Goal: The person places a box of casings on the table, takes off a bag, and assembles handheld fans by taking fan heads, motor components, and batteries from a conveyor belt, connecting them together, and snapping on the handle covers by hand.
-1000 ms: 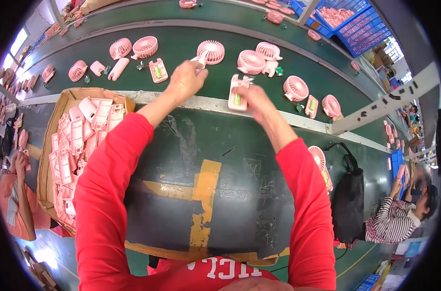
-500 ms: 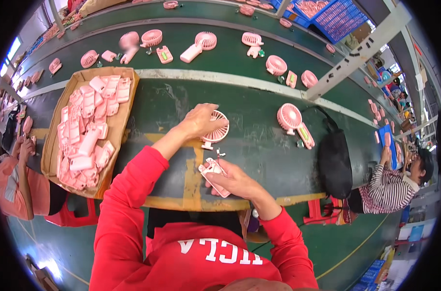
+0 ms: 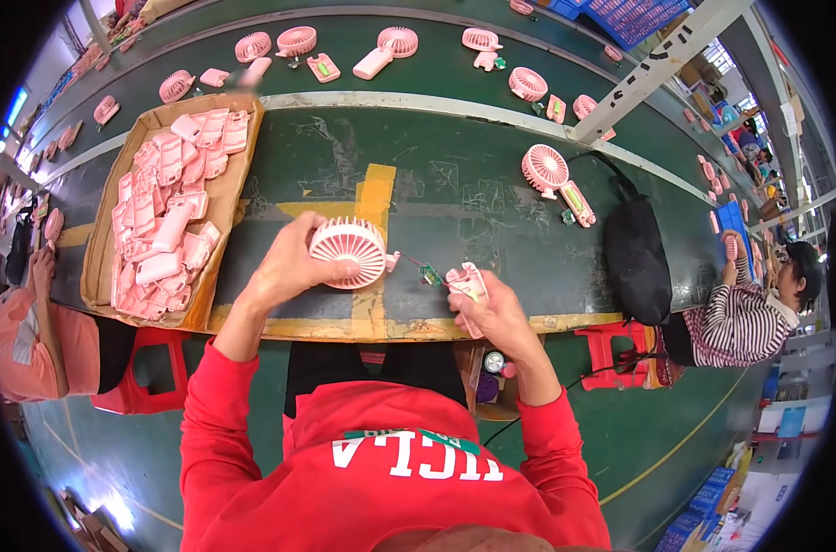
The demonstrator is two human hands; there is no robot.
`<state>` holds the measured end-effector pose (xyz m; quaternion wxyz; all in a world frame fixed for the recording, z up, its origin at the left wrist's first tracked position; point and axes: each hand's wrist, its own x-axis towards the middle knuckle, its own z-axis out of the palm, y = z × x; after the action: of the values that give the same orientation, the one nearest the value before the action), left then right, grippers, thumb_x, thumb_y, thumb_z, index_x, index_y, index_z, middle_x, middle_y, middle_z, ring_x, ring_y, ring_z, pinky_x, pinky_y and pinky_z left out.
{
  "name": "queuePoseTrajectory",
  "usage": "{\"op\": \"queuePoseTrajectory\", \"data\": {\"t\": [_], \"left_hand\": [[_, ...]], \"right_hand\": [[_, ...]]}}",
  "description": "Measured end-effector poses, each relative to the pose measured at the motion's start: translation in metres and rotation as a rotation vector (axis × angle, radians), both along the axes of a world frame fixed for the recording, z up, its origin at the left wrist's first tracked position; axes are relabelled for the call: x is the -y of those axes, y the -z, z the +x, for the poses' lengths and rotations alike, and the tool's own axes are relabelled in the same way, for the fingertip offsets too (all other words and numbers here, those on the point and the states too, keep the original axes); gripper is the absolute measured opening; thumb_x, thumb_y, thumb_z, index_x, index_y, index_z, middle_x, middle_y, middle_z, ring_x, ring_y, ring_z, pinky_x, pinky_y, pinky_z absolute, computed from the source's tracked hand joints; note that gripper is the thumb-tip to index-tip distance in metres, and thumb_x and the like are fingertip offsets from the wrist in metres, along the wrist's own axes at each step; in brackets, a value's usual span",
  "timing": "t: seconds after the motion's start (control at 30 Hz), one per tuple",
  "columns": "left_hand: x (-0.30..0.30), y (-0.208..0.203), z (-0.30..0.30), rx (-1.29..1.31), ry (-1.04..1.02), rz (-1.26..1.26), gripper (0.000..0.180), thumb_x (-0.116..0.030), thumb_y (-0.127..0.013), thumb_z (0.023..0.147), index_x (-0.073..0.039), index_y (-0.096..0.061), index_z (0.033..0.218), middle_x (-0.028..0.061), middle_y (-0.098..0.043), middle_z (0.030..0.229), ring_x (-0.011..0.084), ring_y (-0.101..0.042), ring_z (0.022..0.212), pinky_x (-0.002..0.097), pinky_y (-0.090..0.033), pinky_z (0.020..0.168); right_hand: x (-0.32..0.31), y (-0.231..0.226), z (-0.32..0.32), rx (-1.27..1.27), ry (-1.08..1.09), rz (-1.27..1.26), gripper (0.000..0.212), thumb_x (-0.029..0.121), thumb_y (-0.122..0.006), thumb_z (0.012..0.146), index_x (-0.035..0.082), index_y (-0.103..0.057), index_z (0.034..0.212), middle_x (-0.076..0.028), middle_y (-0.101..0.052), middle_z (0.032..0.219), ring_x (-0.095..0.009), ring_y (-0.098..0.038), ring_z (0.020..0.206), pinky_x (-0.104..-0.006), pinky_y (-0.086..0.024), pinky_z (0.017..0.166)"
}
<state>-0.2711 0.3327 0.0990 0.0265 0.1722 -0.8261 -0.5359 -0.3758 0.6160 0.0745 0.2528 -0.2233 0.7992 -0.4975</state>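
My left hand (image 3: 289,262) grips the round head of a pink fan (image 3: 347,252), its slatted grille facing up, above the yellow tape near the table's front edge. To its right, my right hand (image 3: 494,313) is closed on a pink handle shell (image 3: 467,285), held tilted with its inner side showing. Between the two hangs a small green circuit board (image 3: 430,275) on thin wires that run toward the fan head and the shell. A second pink fan (image 3: 546,169) lies farther right with an opened handle (image 3: 577,203) beside it.
A cardboard tray (image 3: 243,184) of pink handle shells stands at the left. A black pouch (image 3: 637,262) lies at the right. Beyond the white rail (image 3: 390,98), a green belt carries more fans and parts. People sit on both sides, near red stools (image 3: 611,354).
My left hand has turned the fan head and drawn it left and nearer. My right hand has moved right with the shell, and the wired board now shows between them.
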Motion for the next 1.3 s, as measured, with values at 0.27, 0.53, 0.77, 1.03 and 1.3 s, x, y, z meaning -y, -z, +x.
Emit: {"op": "queuePoseTrajectory", "data": {"t": [0.27,0.53,0.77,1.03,1.3], "left_hand": [[-0.043,-0.026,0.015,-0.415,-0.069,0.819,0.07,-0.022,-0.073,0.071,0.006,-0.041,0.127,0.0173,-0.058,0.113,0.0253,-0.057,0.106,0.0368,-0.044,0.096],[-0.058,-0.002,0.0,-0.346,-0.122,0.584,0.054,-0.012,-0.07,0.079,0.002,-0.046,0.125,0.0091,-0.062,0.102,0.0112,-0.058,0.092,0.0267,-0.048,0.083],[-0.058,0.0,-0.004,-0.281,-0.127,0.603,0.053,-0.014,-0.071,0.079,0.003,-0.047,0.123,0.0094,-0.062,0.103,0.0114,-0.058,0.092,0.0272,-0.048,0.083],[-0.058,0.003,-0.004,-0.378,-0.141,0.122,0.051,-0.016,-0.072,0.077,0.001,-0.05,0.119,0.0104,-0.063,0.098,0.0198,-0.061,0.089,0.0299,-0.048,0.081],[-0.084,0.02,0.015,-0.469,0.123,-0.262,0.032,-0.004,-0.073,0.069,-0.001,-0.062,0.099,0.0147,-0.064,0.09,0.0297,-0.062,0.082,0.035,-0.051,0.071]], "right_hand": [[0.025,0.0,0.019,0.837,-0.062,-0.209,0.033,0.033,-0.054,0.092,0.002,-0.055,0.102,-0.004,-0.06,0.075,-0.011,-0.059,0.055,-0.0223,-0.05,0.048],[0.034,-0.016,0.046,0.756,-0.113,-0.259,0.03,0.028,-0.059,0.089,0.005,-0.056,0.108,-0.003,-0.06,0.079,-0.012,-0.061,0.064,-0.0208,-0.048,0.053],[0.033,-0.013,0.053,0.683,-0.149,-0.265,0.027,0.009,-0.035,0.095,0.001,-0.05,0.115,-0.01,-0.061,0.09,-0.017,-0.065,0.072,-0.0248,-0.053,0.061],[0.04,0.005,0.051,0.464,-0.152,-0.271,0.025,0.011,-0.036,0.095,-0.001,-0.054,0.106,-0.009,-0.062,0.086,-0.015,-0.064,0.07,-0.0278,-0.055,0.063],[0.053,0.033,0.043,0.587,0.078,-0.32,0.028,0.023,-0.039,0.098,-0.001,-0.052,0.103,-0.008,-0.063,0.082,-0.013,-0.063,0.065,-0.0252,-0.053,0.058]]}}
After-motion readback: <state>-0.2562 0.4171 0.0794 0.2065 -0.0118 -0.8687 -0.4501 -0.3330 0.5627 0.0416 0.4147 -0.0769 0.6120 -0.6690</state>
